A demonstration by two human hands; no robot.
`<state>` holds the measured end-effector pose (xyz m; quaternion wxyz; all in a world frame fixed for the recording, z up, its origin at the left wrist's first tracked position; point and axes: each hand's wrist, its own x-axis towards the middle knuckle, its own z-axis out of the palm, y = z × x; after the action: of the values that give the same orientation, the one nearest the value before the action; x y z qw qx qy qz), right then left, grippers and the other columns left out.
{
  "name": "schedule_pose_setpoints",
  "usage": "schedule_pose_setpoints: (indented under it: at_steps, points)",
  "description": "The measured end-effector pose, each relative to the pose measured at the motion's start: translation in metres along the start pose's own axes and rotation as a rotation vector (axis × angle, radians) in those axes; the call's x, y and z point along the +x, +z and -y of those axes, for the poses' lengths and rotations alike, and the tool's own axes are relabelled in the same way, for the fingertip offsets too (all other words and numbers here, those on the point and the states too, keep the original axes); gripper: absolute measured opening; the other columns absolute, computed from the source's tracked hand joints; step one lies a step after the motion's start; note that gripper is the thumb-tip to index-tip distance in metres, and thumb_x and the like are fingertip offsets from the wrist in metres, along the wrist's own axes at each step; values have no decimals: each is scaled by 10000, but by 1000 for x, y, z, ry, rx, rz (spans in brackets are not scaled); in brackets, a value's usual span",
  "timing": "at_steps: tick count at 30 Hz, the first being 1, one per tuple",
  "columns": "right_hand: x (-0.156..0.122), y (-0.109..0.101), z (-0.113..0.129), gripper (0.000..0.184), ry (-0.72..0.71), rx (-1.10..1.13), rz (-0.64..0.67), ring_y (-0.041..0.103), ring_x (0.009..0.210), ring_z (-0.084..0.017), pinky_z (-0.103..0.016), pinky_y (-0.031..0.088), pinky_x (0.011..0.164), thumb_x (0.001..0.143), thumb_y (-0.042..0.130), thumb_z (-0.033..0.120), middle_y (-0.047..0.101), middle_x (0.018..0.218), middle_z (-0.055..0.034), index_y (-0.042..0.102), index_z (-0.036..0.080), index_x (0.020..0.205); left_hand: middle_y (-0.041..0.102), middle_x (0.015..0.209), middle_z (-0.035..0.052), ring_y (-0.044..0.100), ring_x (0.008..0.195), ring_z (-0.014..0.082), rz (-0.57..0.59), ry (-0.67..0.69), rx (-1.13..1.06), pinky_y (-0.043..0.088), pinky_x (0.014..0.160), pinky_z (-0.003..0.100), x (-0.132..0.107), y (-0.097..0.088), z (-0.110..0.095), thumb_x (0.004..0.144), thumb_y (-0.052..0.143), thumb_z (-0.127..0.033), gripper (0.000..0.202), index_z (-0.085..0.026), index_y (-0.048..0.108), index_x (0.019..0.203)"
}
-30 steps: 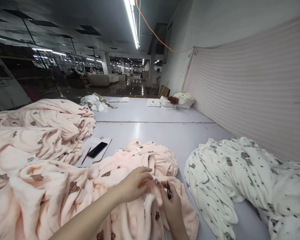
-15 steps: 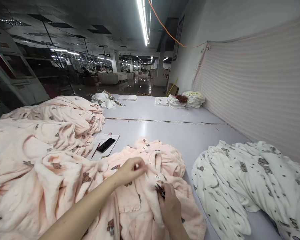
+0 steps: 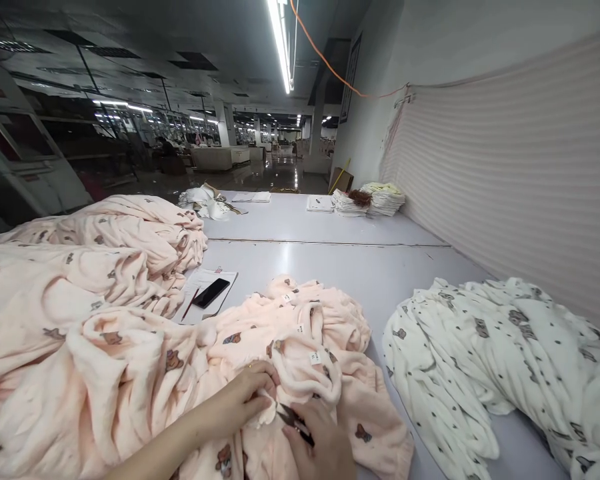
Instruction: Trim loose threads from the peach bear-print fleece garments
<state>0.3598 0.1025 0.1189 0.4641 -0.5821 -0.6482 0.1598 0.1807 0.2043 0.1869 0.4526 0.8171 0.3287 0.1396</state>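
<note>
left forearm (image 3: 175, 437): bare | left hand (image 3: 247, 393): bare, gold-coloured ring (image 3: 251, 365) on fingers (image 3: 264, 369) | right hand (image 3: 325, 440): bare

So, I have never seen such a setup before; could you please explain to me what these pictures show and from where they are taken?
There is no machine here: a person works with two bare hands. Every picture comes from one camera worn on the head, looking forward and down.

The left hand pinches a fold of the pink bear-print fleece. The right hand holds small dark thread snips, their tips close to that fold.

This fleece lies in heaps on a pale table. A smartphone rests on paper sheets, with a slim dark-red pen or pencil beside it. To the right is a heap of white printed fleece.
</note>
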Motion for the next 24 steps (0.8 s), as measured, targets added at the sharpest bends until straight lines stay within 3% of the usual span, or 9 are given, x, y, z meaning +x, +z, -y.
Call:
schedule_pose_setpoints:
  at_steps: [3, 5, 8, 11, 14, 16, 18, 21, 24]
  points:
    - [-10, 22, -2, 160, -36, -28, -26, 649, 703, -190, -238, 497, 614, 827, 529, 285, 673, 777, -29, 660, 252, 914, 551, 1009, 31, 530, 985, 170, -5, -6, -78, 398, 906, 284, -6, 3, 4, 830, 484, -129, 103, -192, 552, 785]
    - [-12, 25, -6, 159, -40, 9, -72, 642, 670, -180, -231, 496, 601, 837, 520, 316, 669, 737, -20, 665, 263, 876, 552, 963, 25, 542, 945, 166, 2, -25, -112, 418, 873, 273, -14, 9, 7, 837, 471, -141, 104, -192, 533, 770]
    - [-9, 7, -17, 169, 26, 72, -266, 634, 692, -182, -235, 508, 630, 814, 562, 371, 660, 765, -33, 662, 257, 889, 568, 911, 8, 555, 892, 163, 19, -78, -67, 432, 825, 254, -26, 19, 9, 790, 484, -106, 110, -199, 527, 752]
    - [2, -22, -31, 201, 273, 121, -475, 631, 806, -212, -270, 514, 707, 788, 613, 376, 661, 862, -67, 641, 220, 912, 570, 787, -5, 562, 752, 165, -3, -152, 118, 441, 683, 241, -27, 23, 3, 773, 524, -154, 73, -205, 520, 721]
    - [13, -38, -40, 217, 563, 348, -392, 635, 811, -230, -292, 524, 710, 790, 614, 406, 675, 815, -64, 624, 194, 835, 575, 770, 16, 559, 739, 186, -158, -73, 283, 439, 666, 268, -4, 24, -17, 866, 476, -366, 199, -212, 500, 742]
    - [16, -36, -43, 228, 641, 497, -290, 636, 769, -222, -289, 525, 691, 803, 593, 419, 668, 747, -37, 606, 193, 780, 608, 975, 67, 567, 912, 226, -235, 3, 331, 447, 785, 313, 22, 28, -35, 877, 449, -445, 263, -215, 533, 973]
    - [17, -30, -46, 231, 673, 524, -292, 631, 777, -215, -286, 512, 711, 812, 576, 424, 668, 753, -27, 593, 196, 776, 605, 1109, 102, 554, 1015, 264, -184, -27, 412, 440, 845, 367, 49, 39, -49, 839, 508, -422, 448, -215, 456, 1232]
    - [18, -25, -55, 213, 718, 449, -357, 614, 745, -207, -283, 483, 689, 801, 584, 416, 667, 753, -23, 590, 204, 793, 661, 902, 62, 590, 875, 273, -12, -34, 569, 439, 794, 400, 72, 60, -52, 709, 599, -244, 296, -208, 611, 1002]
    - [23, -27, -66, 171, 717, 436, -333, 591, 664, -200, -278, 465, 641, 706, 673, 351, 643, 658, -9, 596, 197, 700, 655, 875, 19, 580, 881, 264, 51, 116, 613, 389, 872, 455, 69, 79, -31, 638, 652, -191, 178, -222, 600, 805]
